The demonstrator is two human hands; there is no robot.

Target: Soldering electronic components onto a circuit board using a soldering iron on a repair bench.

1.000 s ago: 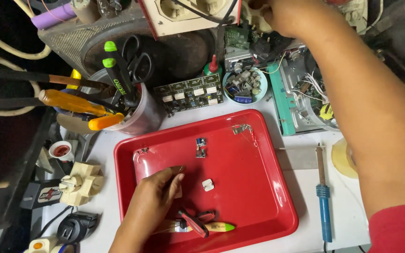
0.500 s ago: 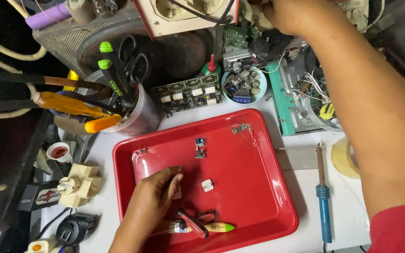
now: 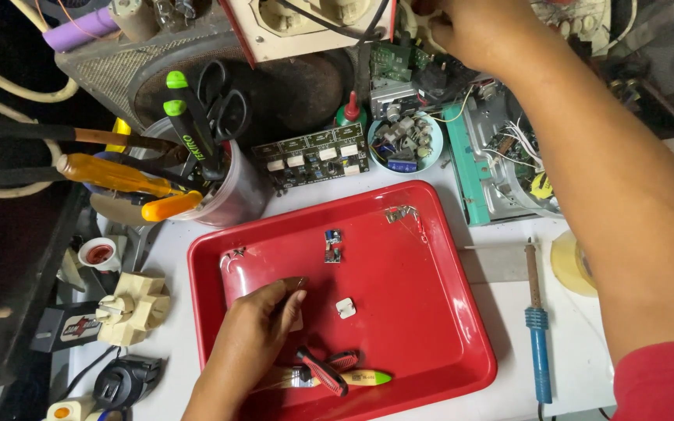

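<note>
On the red tray (image 3: 446, 343), your left hand (image 3: 255, 331) stays pinched on a small component by its left wall, while your right hand (image 3: 477, 31), grip hidden, remains beyond its far rim.

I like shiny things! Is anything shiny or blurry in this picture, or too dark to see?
Head view: the red tray shows soft glare near its left side; the left hand looks sharp; the right hand is slightly soft; the far left edge sinks into dark shadow.
</note>
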